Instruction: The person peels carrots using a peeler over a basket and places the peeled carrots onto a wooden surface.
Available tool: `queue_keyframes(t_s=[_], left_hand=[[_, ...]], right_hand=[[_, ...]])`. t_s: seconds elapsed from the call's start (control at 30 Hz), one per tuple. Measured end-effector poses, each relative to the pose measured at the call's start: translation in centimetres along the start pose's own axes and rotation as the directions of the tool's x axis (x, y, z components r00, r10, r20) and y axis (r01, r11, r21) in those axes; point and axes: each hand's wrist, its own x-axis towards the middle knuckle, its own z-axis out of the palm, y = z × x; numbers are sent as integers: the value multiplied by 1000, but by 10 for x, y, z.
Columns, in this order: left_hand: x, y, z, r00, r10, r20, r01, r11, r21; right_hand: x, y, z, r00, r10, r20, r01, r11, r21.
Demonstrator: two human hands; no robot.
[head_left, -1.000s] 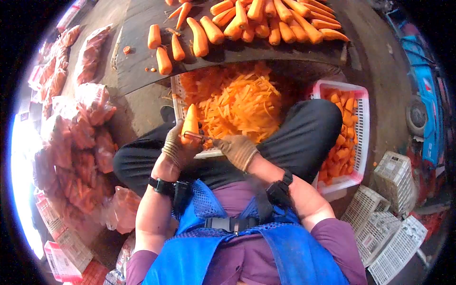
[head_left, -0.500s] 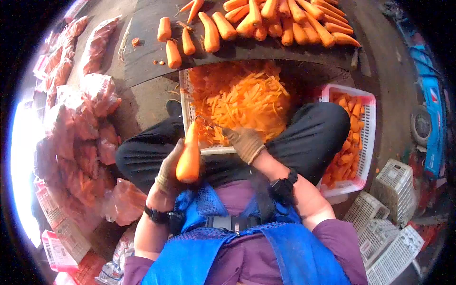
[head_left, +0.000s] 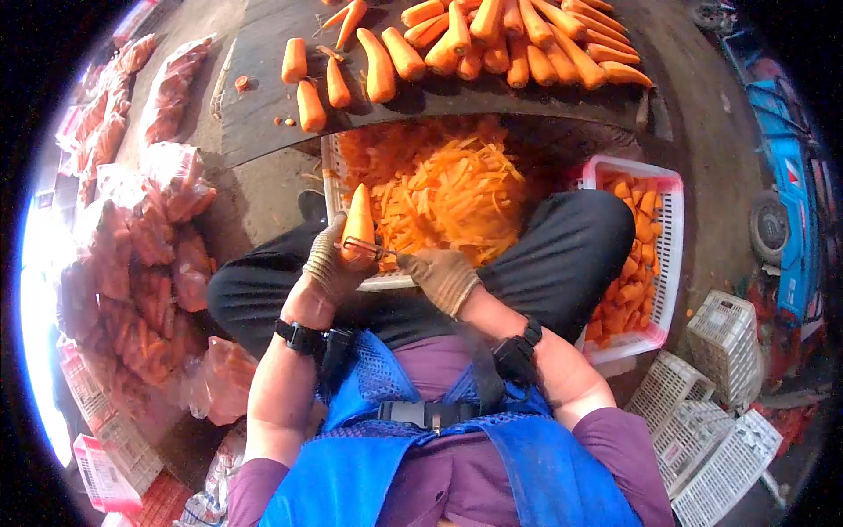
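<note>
My left hand [head_left: 332, 262], in a tan knit glove, is wrapped round the lower part of an upright carrot [head_left: 358, 215]. My right hand [head_left: 441, 277], gloved too, grips a peeler [head_left: 371, 248] whose blade lies across that carrot. Just beyond both hands, a white basket [head_left: 330, 180] between my knees holds a heap of orange peelings [head_left: 452, 198].
More carrots [head_left: 544, 44] are spread on a dark board [head_left: 255, 114] ahead. A pink-rimmed crate [head_left: 672, 237] with carrot pieces is at the right, near stacked white crates [head_left: 724, 338]. Plastic bags of carrots [head_left: 149, 263] line the left. A blue vehicle [head_left: 790, 193] stands far right.
The carrot in my left hand has moved up and away from my body, back over the basket's near edge. The peeler now crosses it, where half a second ago it was by its tip.
</note>
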Motion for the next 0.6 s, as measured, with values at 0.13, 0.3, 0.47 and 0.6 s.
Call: queue_keyframes(t_s=[0.13,0.3,0.47,0.6], left_hand=[[-12,1,-6,993,-2,119,-7,997,82],[-80,-15,-3,999,-36,22,31,983,180],[-83,-11,-11,991,-96,94,91,994,54],[-47,-4,-9,994,-60,88,67,994,-85]], right_hand=[[3,4,4,997,-63,-46,60,996,-62],[19,28,4,978,182,-100,-191,978,-89],[13,6,-3,997,47,-64,-51,997,-56],[4,4,-8,997,68,43,-70,997,44]])
